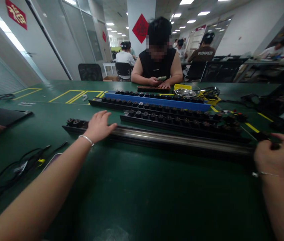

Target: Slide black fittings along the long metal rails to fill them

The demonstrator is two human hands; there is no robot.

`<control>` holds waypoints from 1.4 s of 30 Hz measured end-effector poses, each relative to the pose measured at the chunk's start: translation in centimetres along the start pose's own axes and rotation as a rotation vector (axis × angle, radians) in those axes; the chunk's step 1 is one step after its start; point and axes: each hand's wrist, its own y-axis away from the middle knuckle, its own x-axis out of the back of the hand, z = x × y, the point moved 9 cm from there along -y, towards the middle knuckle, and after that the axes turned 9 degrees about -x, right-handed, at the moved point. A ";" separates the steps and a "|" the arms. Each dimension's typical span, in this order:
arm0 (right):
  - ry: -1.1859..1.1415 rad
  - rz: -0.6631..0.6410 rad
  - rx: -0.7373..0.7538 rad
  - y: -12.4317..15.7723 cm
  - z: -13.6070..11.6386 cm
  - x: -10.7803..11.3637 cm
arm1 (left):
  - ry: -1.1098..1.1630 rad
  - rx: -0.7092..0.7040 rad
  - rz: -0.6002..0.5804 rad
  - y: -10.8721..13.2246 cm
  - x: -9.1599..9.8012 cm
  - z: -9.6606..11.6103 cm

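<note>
Lying across the green table [142, 187], the long black rail [172, 139] looks stiff, slick, best held near both ends; left hand [99, 126] spreads open over it, right hand [277, 154] curls, grip unclear.

L hand [99, 125] on blk rail [172, 139], R hand [277, 154] nr its end, blue rail [157, 101] behind, person [156, 68] opp. w/ phone [161, 79]

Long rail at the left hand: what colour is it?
Black rail with a shiny silvery-grey strip; the head view shows it.
</note>
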 end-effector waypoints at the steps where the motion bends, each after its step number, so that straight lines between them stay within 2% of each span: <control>1: -0.062 -0.023 0.112 1.1 -3.1 0.2 | -0.065 0.063 0.005 0.0 0.7 -2.8; 3: -0.151 -0.137 0.361 3.9 -8.7 -0.1 | -0.180 0.187 -0.022 0.7 1.8 -8.2; 5: -0.203 -0.208 0.531 6.6 -12.2 -0.2 | -0.249 0.286 -0.092 2.1 2.2 -12.7; 7: -0.194 -0.238 0.565 8.0 -13.2 -0.5 | -0.289 0.356 -0.201 3.6 1.9 -15.9; 9: -0.160 -0.250 0.535 8.4 -12.9 -0.7 | -0.293 0.327 -0.256 4.6 1.5 -17.0; 12: -0.103 -0.286 0.475 8.2 -12.1 -1.0 | -0.304 0.238 -0.227 4.9 1.6 -16.5; 19: 0.057 -0.429 0.237 8.5 -11.4 -1.5 | -0.279 0.203 -0.227 3.6 1.6 -15.7; 21: 0.051 -0.419 0.207 8.7 -11.3 -1.3 | -0.265 0.235 -0.198 3.5 1.4 -16.1; 25: -0.011 -0.333 0.231 8.8 -11.2 -0.9 | -0.136 0.271 -0.014 3.6 1.6 -16.3; 30: -0.032 -0.287 0.244 8.7 -11.1 -1.0 | -0.083 0.314 0.008 4.3 0.7 -16.5; 34: -0.026 -0.295 0.244 8.7 -11.2 -1.0 | -0.019 0.394 0.004 5.0 0.2 -16.5; 42: -0.001 -0.269 0.228 8.8 -11.1 -1.1 | 0.051 0.695 -0.109 6.2 -0.9 -16.3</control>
